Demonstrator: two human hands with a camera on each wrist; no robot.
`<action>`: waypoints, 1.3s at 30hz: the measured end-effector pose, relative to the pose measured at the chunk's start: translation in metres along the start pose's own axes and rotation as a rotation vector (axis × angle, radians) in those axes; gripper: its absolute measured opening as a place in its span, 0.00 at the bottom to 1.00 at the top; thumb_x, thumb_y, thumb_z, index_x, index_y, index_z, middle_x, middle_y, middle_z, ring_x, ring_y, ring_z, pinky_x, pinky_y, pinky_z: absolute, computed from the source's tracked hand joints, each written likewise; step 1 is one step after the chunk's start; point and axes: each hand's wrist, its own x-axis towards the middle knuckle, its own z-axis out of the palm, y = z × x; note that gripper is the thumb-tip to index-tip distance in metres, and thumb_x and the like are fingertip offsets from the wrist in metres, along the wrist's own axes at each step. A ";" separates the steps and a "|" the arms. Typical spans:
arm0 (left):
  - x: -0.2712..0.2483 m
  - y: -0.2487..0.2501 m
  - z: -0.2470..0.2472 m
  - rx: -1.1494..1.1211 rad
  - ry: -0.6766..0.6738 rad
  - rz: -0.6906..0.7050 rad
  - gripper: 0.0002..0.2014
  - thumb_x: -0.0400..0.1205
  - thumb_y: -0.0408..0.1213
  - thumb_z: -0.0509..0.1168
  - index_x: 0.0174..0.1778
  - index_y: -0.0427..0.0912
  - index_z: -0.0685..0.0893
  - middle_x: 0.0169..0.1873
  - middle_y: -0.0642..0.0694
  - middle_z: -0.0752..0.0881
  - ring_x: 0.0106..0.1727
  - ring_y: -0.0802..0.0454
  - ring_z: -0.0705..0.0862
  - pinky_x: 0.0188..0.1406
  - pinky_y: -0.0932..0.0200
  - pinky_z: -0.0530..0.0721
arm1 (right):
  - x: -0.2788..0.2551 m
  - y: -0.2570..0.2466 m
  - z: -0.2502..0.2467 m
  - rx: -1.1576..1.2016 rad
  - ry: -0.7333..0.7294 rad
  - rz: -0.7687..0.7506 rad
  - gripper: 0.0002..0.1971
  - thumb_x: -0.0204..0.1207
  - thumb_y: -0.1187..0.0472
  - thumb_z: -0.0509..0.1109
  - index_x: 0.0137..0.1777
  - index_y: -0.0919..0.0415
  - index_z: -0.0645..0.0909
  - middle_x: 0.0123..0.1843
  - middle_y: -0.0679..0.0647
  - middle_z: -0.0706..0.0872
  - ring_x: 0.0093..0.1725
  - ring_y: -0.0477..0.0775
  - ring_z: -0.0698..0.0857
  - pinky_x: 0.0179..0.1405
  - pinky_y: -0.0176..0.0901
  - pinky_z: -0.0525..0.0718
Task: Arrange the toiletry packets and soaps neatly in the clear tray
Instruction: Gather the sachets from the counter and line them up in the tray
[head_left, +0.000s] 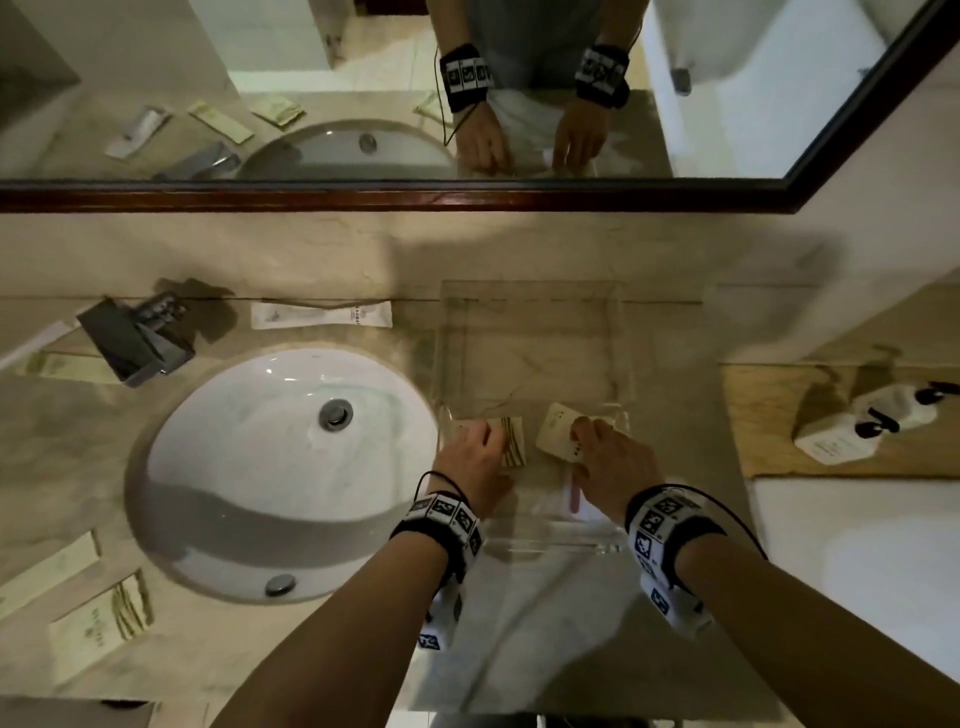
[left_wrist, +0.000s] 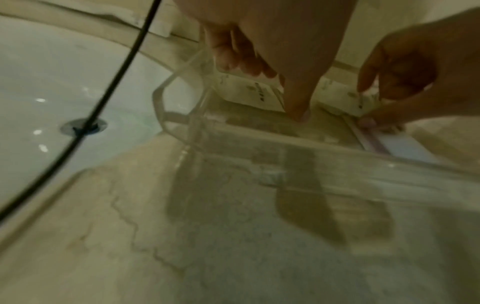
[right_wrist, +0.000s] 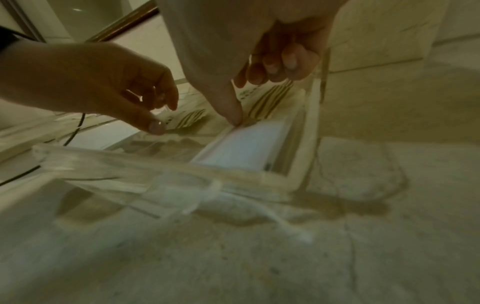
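White sink (head_left: 234, 467), dark faucet (head_left: 137, 338), framed mirror (head_left: 467, 197).

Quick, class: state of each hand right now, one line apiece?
Left hand: fingers curled onto a striped packet in the clear tray.
Right hand: pinching a cream packet, tilted over the tray.

I see the clear tray (head_left: 535, 332) on the counter (head_left: 519, 623), just right of the sink (head_left: 280, 467). Inside it, one packet (head_left: 511, 441) lies under my left hand (head_left: 470, 460), and a second packet (head_left: 558, 436) under my right hand (head_left: 605, 462). Nearer me than the right thumb lies a flat sachet (right_wrist: 244, 148), probably touching the tray's right wall. Far left of my left hand, beyond the sink, sits the faucet (head_left: 135, 338).
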 end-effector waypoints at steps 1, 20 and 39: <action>0.003 0.000 0.002 0.041 -0.016 0.011 0.25 0.76 0.46 0.69 0.67 0.42 0.73 0.61 0.43 0.78 0.59 0.43 0.79 0.53 0.53 0.81 | 0.001 0.002 0.001 -0.011 0.014 -0.004 0.20 0.76 0.56 0.66 0.66 0.55 0.67 0.62 0.53 0.77 0.58 0.58 0.82 0.45 0.49 0.82; -0.001 -0.011 -0.008 0.067 0.009 0.026 0.15 0.83 0.39 0.62 0.65 0.44 0.75 0.63 0.44 0.76 0.63 0.43 0.78 0.58 0.51 0.78 | -0.008 -0.012 -0.010 0.064 0.052 0.023 0.20 0.75 0.50 0.65 0.66 0.54 0.73 0.63 0.52 0.77 0.58 0.57 0.82 0.47 0.49 0.85; -0.201 -0.072 -0.038 -0.261 0.304 -0.562 0.08 0.83 0.41 0.64 0.53 0.41 0.81 0.51 0.41 0.84 0.51 0.40 0.83 0.47 0.52 0.78 | -0.063 -0.138 0.010 0.652 -0.195 0.005 0.07 0.73 0.64 0.71 0.34 0.56 0.83 0.37 0.54 0.89 0.40 0.55 0.88 0.41 0.48 0.87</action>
